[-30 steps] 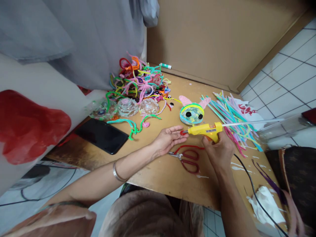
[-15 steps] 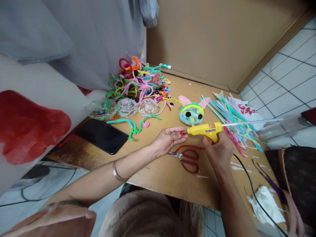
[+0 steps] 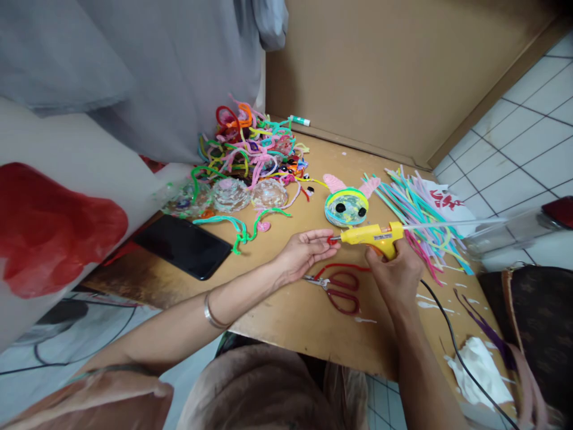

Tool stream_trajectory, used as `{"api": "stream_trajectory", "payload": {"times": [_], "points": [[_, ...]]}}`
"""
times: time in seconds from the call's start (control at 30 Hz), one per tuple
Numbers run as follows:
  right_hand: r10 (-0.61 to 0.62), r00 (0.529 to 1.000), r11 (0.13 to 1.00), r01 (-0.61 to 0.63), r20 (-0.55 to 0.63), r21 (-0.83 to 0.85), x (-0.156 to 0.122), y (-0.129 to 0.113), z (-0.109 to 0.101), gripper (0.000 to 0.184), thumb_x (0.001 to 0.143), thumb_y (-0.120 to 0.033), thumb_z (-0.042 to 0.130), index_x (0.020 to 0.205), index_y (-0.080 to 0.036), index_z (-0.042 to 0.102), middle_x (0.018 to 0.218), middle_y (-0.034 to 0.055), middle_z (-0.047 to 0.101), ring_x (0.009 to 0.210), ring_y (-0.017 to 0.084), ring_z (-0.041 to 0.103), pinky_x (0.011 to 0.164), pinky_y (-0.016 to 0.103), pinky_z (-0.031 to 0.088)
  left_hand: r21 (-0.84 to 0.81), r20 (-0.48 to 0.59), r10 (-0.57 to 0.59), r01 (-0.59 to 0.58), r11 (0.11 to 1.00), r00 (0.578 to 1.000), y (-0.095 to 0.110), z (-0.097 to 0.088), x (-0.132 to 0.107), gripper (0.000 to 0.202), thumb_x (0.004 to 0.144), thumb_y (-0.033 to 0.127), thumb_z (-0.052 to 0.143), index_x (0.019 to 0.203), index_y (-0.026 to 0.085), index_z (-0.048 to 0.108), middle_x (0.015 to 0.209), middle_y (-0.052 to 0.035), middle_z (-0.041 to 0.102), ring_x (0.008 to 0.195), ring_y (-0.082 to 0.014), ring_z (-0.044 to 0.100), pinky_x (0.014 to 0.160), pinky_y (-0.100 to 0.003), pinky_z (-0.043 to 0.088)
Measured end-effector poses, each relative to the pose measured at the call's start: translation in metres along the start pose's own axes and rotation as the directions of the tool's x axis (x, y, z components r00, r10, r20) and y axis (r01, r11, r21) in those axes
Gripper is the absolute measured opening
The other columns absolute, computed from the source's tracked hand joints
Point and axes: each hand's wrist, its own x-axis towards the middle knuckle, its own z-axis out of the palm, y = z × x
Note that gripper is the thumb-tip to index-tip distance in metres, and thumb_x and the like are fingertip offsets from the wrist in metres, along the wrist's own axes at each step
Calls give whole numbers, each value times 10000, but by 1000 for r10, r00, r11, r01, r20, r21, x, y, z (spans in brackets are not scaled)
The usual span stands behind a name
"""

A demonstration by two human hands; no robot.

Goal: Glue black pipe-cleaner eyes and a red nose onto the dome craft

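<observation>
My right hand (image 3: 396,266) grips a yellow hot glue gun (image 3: 372,234) with a clear glue stick (image 3: 452,222) jutting from its back. The gun's metal nozzle touches or nearly touches a small red piece (image 3: 332,240), maybe pipe cleaner, pinched in the fingertips of my left hand (image 3: 310,254). Below the hands lie scissors with red handles (image 3: 344,292), beside a red pipe cleaner (image 3: 342,266). Just beyond the gun sits a round craft animal face (image 3: 345,208) with black eyes, pink ears and a yellow-green band.
A tangled pile of coloured pipe cleaners (image 3: 255,149) and a black phone (image 3: 185,246) are at left. Loose pipe cleaners (image 3: 425,212) lie at right. The gun's black cord (image 3: 452,334) runs past a crumpled white tissue (image 3: 478,373). A brown bag (image 3: 532,322) stands at the right edge.
Almost nothing differs. Both hands hold the same pose, with the nozzle still at the red piece; the view has shifted very slightly.
</observation>
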Motion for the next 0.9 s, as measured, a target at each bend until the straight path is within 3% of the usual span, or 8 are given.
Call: {"api": "stream_trajectory", "payload": {"times": [0.37,0.63,0.9], "points": [[31,999,999,-31,11,13,1,-1,0,243,639,-398,571,632,-236,391,518,-55,401,472,140,397,513,277,310,-10,-2,4,-4,1000,1000,0,1,0,275,684,-57,636,908,87,705,820,-85,737,786,-146,701,920,-311,502],[9,1000,1000,-9,1,20,0,0,0,221,655,-392,579,639,-231,428,526,-54,412,478,135,390,517,277,321,0,-19,11,-11,1000,1000,-1,0,1,248,670,-47,659,871,90,705,806,-78,735,774,-142,699,938,-318,494],[64,998,996,-64,0,58,1,1,-1,241,634,-395,603,613,-228,430,514,-55,418,460,125,382,489,271,314,-1,-14,37,-37,999,999,-2,-2,2,256,635,-27,696,860,96,697,762,-62,721,749,-134,689,903,-310,502]]}}
